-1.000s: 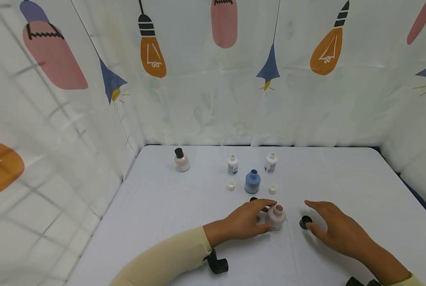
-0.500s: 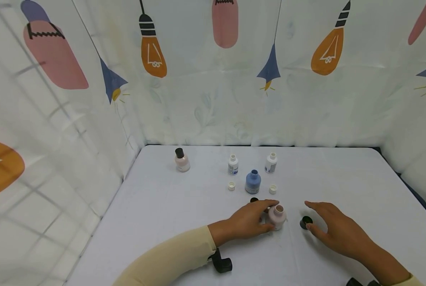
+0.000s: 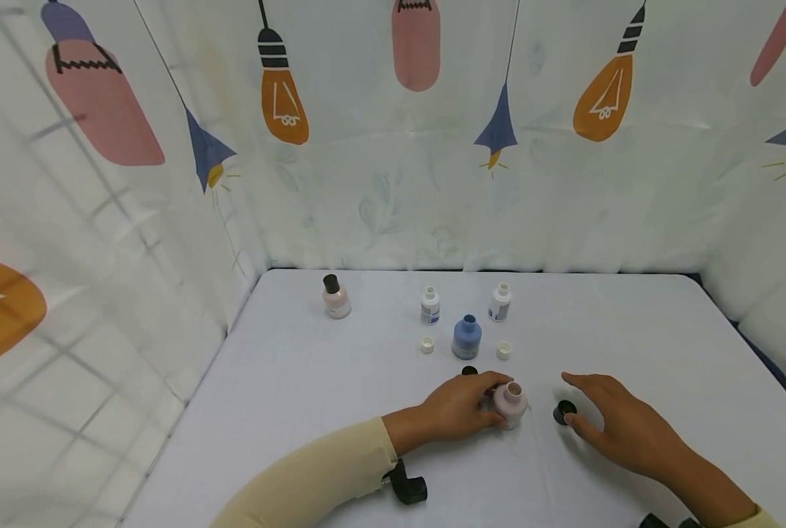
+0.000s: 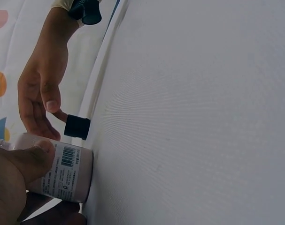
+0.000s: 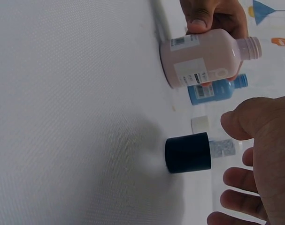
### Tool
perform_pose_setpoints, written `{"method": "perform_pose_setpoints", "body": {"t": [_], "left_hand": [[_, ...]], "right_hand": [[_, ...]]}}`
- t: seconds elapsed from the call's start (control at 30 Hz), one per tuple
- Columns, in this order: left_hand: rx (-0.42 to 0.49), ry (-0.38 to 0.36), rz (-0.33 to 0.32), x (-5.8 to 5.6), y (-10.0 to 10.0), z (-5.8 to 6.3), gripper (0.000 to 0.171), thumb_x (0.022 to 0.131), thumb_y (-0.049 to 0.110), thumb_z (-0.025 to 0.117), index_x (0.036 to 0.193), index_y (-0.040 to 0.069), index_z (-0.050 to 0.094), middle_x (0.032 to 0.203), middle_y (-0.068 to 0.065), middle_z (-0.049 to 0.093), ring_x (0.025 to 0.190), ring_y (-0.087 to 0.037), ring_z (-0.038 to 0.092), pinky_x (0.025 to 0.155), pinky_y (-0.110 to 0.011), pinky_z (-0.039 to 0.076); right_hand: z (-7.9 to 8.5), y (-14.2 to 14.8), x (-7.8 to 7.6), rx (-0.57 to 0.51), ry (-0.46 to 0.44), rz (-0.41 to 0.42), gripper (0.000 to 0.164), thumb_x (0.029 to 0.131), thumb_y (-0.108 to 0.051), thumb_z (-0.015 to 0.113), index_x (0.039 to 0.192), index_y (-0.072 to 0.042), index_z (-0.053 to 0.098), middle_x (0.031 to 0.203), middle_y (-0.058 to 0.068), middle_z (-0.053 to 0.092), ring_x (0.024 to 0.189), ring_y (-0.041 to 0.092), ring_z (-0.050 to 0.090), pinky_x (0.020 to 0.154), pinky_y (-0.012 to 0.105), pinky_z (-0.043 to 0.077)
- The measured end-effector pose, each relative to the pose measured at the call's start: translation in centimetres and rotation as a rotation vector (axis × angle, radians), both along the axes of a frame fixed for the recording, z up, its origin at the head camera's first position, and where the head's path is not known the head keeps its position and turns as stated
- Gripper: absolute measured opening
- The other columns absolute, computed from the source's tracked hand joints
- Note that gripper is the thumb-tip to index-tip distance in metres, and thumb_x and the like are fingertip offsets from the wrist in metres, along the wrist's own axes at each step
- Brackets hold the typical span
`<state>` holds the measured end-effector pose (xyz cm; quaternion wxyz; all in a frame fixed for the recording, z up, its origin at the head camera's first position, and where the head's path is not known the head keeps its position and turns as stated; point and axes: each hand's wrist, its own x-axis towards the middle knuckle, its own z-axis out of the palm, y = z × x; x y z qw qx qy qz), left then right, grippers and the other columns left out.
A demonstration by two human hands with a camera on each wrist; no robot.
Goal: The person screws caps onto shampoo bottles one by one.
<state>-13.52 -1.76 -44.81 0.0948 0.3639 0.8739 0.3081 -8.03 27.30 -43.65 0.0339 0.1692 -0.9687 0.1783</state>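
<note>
My left hand (image 3: 460, 407) holds a pale pink bottle (image 3: 512, 408), thumb on the near side and fingers around the far side. The bottle stands upright on the table with its threaded neck uncovered; the left wrist view shows a barcode label (image 4: 67, 157) on it. To its right, a black screw cap (image 3: 562, 413) sits on the table, hollow side up. Beside that cap my right hand (image 3: 630, 425) hovers with fingers spread and extended. In the right wrist view the thumb (image 5: 243, 119) is apart from the black cap (image 5: 187, 153), and nothing lies in the hand.
Behind the left hand are another black cap (image 3: 469, 370) and an uncapped blue bottle (image 3: 467, 342). Two small white bottles (image 3: 430, 309) stand farther back, two white caps (image 3: 427, 345) in front of them. A black-capped pale bottle (image 3: 336, 301) stands at back left. Printed curtains surround the white table.
My left wrist and forearm have shifted slightly to the right, the hand still on the pink bottle. The right hand and the black cap have stayed in place.
</note>
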Motion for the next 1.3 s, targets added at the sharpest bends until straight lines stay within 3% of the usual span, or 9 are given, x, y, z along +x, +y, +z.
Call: {"method": "perform_pose_setpoints", "body": {"t": [0.3,0.53,0.77,1.3], "left_hand": [[0.026,-0.036,-0.008,0.0,-1.6,0.1,0.06,0.091,0.035,0.08,0.144,0.024,0.055,0.133,0.015,0.064,0.114,0.005,0.056,0.092,-0.019,0.046],[0.079,-0.06,-0.034,0.1,-3.7,0.7,0.059,0.092,0.028,0.08,0.144,0.019,0.055,0.133,0.012,0.064,0.12,0.002,0.057,0.096,-0.021,0.048],[0.069,-0.09,-0.032,0.5,-5.1,1.2,0.056,0.093,0.025,0.08,0.142,0.019,0.055,0.133,0.01,0.064,0.12,0.001,0.057,0.098,-0.023,0.048],[0.078,-0.05,-0.062,0.5,-6.0,0.0,0.059,0.092,0.03,0.08,0.143,0.018,0.053,0.135,0.01,0.063,0.123,0.0,0.055,0.103,-0.025,0.045]], "right_hand": [[0.0,-0.1,0.1,0.006,-0.001,0.005,0.063,0.09,-0.03,0.08,0.145,-0.014,0.055,0.135,0.017,0.058,0.121,0.039,0.058,0.082,0.056,0.056],[0.0,-0.2,0.0,0.011,0.005,0.021,0.063,0.089,-0.031,0.081,0.144,-0.013,0.056,0.133,0.017,0.059,0.12,0.039,0.059,0.083,0.056,0.056],[-0.1,-0.3,-0.1,0.024,-0.004,0.021,0.065,0.087,-0.03,0.083,0.143,-0.012,0.057,0.132,0.017,0.06,0.121,0.039,0.059,0.085,0.055,0.056],[-1.1,0.0,-0.3,0.028,-0.015,0.031,0.062,0.082,-0.029,0.088,0.135,-0.011,0.063,0.124,0.013,0.064,0.112,0.035,0.064,0.078,0.049,0.058]]}}
